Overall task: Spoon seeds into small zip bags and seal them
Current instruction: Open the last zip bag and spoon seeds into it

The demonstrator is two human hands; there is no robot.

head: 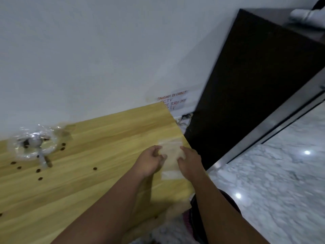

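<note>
Fingers (182, 150) of the left hand (151, 162) and right hand (190, 162) pinch the bag (172, 150) by the counter (105, 138) edge, where it could slip off.

Blur hides whether the zip bag (172, 156) is sealed.

The wooden counter (109, 138) meets a white wall (88, 50) bearing a note (173, 101) in red writing. Right of it are a dark cabinet (255, 85) and a marble floor (281, 173).
</note>
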